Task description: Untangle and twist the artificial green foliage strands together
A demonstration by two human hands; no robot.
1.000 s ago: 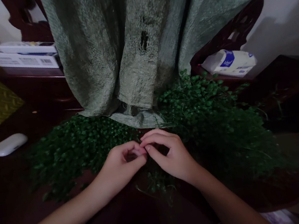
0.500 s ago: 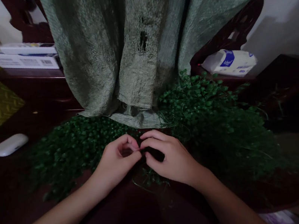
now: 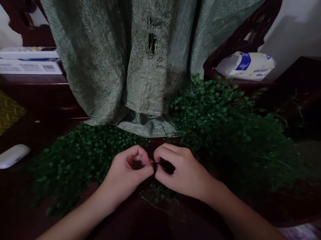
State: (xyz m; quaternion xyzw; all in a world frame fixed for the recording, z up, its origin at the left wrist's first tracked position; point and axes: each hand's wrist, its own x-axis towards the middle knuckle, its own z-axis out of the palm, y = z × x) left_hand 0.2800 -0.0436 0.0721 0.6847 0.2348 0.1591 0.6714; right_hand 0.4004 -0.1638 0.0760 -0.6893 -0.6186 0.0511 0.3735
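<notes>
My left hand (image 3: 125, 169) is pinched, thumb and curled forefinger nearly meeting my right hand over the dark red table. My right hand (image 3: 183, 169) bends its forefinger and thumb together in a pinch too. Something thin and dark may be between the fingertips, too small to make out. A small leafy green sprig (image 3: 163, 194) shows just below the hands. One heap of green leafy stems (image 3: 72, 162) spreads behind and left of my left hand. A larger heap of leafy stems (image 3: 242, 135) lies to the right of my right hand.
A grey-green woven sack (image 3: 146, 69) with a torn hole drapes down behind the hands. To the left are a white case (image 3: 10, 156) and white boxes (image 3: 25, 64) on a raised dark wood ledge. A tissue pack (image 3: 251, 66) sits at the right.
My right hand's fingers have curled in more, closing to a tighter pinch beside the left fingertips. My left hand stays nearly in place. The view has shifted slightly.
</notes>
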